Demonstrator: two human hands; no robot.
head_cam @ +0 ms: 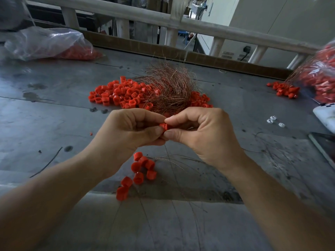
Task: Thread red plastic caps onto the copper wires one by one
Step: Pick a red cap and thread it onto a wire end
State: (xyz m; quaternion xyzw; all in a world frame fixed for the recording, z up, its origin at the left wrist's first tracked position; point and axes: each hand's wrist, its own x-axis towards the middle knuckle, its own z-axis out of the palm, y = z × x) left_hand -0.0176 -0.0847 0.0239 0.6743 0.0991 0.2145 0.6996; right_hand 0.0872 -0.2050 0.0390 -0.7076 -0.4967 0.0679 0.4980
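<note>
- Grey, scuffed metal-topped worktable (54, 124): its near edge runs under both forearms, with a few thin loose copper strands (183, 161) lying across it.
- Short cluster of red plastic caps (143, 167): lies on the table just below the hands, beside those strands. Whether these caps sit on a wire cannot be told.
- Left hand (134, 129): held above the table, fingers curled, thumb and fingertips closed against the left side of a small red plastic cap (163, 126).
- Right hand (201, 131): thumb and forefinger pinch the same cap from the right, with the remaining fingers curled in. The two hands meet at the cap, which is off the table. A fine wire hangs down from beneath them.
- Heap of loose red caps (116, 95): on the table beyond the hands, partly covered on its right by a bushy tangle of copper wires (168, 86).
- Small white scraps (272, 120): to the right, near a white object (326, 118) cut off by the edge of view.
- Smaller heap of red caps (286, 90): far right, at the mouth of a clear plastic bag of red caps (320, 75).
- Second clear plastic bag (49, 44): far left, holding more red caps.
- Brown cardboard strip (163, 49): along the table's far edge, below a pale railing (199, 24).
</note>
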